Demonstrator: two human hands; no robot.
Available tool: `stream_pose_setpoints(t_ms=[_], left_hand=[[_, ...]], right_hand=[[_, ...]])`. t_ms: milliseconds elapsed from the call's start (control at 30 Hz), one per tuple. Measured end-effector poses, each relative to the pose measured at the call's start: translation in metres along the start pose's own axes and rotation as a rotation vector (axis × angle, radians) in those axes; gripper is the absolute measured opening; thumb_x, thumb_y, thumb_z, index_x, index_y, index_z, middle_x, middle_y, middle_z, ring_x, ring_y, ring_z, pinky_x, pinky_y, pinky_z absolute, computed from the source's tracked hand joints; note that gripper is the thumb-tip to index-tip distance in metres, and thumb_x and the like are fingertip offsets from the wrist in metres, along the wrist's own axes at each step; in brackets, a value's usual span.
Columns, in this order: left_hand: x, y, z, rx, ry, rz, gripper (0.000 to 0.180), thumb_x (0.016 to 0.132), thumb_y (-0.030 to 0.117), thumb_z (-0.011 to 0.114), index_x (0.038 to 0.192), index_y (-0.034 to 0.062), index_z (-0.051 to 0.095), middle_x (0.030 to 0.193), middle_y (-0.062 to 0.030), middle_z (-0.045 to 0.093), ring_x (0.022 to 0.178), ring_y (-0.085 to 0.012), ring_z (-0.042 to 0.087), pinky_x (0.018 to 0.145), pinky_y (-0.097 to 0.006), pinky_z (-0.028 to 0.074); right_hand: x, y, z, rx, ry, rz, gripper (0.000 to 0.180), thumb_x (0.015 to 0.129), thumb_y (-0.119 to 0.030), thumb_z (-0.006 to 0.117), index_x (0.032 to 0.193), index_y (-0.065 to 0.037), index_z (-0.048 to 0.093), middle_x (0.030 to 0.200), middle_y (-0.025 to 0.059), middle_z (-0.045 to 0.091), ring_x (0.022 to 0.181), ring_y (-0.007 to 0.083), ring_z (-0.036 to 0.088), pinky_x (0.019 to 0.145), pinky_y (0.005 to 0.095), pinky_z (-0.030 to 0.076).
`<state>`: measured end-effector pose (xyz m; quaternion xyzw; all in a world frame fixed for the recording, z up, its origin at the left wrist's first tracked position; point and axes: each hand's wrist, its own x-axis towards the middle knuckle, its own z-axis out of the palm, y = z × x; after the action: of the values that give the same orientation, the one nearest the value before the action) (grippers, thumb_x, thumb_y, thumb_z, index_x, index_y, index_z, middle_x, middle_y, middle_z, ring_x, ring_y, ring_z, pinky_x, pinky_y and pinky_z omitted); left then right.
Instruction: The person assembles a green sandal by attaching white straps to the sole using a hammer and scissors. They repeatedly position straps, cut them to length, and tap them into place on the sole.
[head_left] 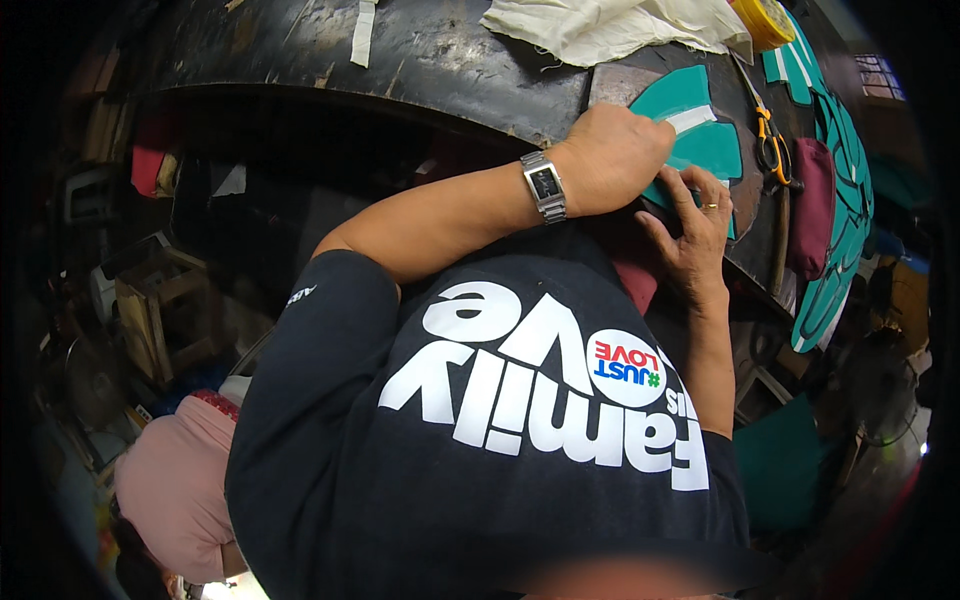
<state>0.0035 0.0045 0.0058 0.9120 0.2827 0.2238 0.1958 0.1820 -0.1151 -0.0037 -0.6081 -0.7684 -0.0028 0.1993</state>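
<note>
My left hand point(618, 158), with a metal watch point(544, 187) on its wrist, is closed over the left edge of a teal cut piece point(715, 150) at the table's edge. Whatever its fingers grip is hidden under the knuckles. A white strip point(692, 119) lies across the teal material, just right of that fist. My right hand point(700, 225), wearing a ring, reaches up from below. Its bent fingertips rest on the near part of the teal piece, and its thumb stands apart from them. A brownish flat board point(612, 88) lies beneath the teal material.
Right of the teal piece lie orange-handled scissors point(768, 145), a wooden-handled tool point(780, 245) and a maroon pouch-like item point(811, 208). More teal pieces point(848, 190) hang along the right edge. Cream cloth point(610, 28) and a yellow container point(763, 22) occupy the far side of the dark table point(440, 85).
</note>
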Motion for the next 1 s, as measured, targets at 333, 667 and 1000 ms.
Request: stream_pose_setpoints(t_ms=[333, 667, 1000], left_hand=[[0.0, 0.002, -0.004, -0.034, -0.049, -0.022, 0.018, 0.087, 0.017, 0.068, 0.093, 0.0013, 0.064, 0.077, -0.0201, 0.07, 0.072, -0.0368, 0.072, 0.062, -0.044, 0.058], [0.005, -0.014, 0.005, -0.087, 0.035, 0.035, 0.018, 0.087, 0.024, 0.066, 0.088, 0.0065, 0.064, 0.075, -0.018, 0.068, 0.072, -0.0393, 0.068, 0.064, -0.051, 0.052], [0.011, -0.005, -0.008, -0.018, -0.134, -0.095, 0.018, 0.089, 0.025, 0.069, 0.092, 0.0079, 0.064, 0.079, -0.0165, 0.07, 0.078, -0.0388, 0.068, 0.07, -0.049, 0.052]], right_hand=[[0.002, 0.001, -0.001, 0.026, 0.019, -0.003, 0.062, 0.073, -0.035, 0.084, 0.13, -0.018, 0.067, 0.116, 0.0078, 0.055, 0.113, 0.0282, 0.052, 0.1, 0.0443, 0.038], [0.015, 0.0, -0.021, 0.191, -0.046, 0.057, 0.047, 0.078, -0.035, 0.081, 0.119, -0.012, 0.072, 0.108, 0.0135, 0.063, 0.105, 0.0322, 0.058, 0.094, 0.0426, 0.044], [0.079, 0.139, -0.03, -0.291, 0.279, 0.527, 0.032, 0.091, -0.021, 0.066, 0.121, -0.011, 0.07, 0.103, 0.0168, 0.072, 0.095, 0.0337, 0.069, 0.083, 0.044, 0.054]])
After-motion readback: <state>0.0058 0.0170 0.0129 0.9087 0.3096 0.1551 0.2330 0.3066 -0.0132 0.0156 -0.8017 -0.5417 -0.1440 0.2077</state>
